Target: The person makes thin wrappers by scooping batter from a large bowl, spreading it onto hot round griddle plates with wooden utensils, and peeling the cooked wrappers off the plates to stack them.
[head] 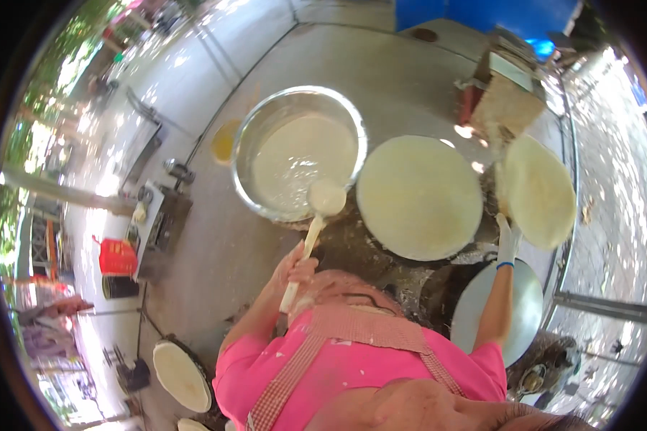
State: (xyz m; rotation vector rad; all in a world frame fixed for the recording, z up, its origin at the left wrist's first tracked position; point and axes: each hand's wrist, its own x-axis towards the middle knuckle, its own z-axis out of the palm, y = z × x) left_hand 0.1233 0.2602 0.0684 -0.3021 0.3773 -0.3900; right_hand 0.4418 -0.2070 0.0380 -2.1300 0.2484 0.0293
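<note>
My left hand (296,269) grips the pale handle of a ladle (327,198), whose bowl is full of cream-coloured batter at the near rim of a large metal basin (360,121). Batter (302,156) fills much of that basin. My right hand (508,242), in a white glove with a blue band at the wrist, reaches to the lower left edge of a pale round flatbread (539,194). Whether its fingers grip the edge is unclear. Between the hands, a thin pale sheet (420,196) covers a round griddle. Beneath my right forearm lies a bare grey griddle (496,312).
A cardboard box (509,105) stands beyond the flatbread. At left are a stove-like unit (162,231), a red bag (117,256) over a dark bin, and a post (70,188). Another round flatbread (181,376) lies lower left. A yellow round thing (225,141) sits beside the basin.
</note>
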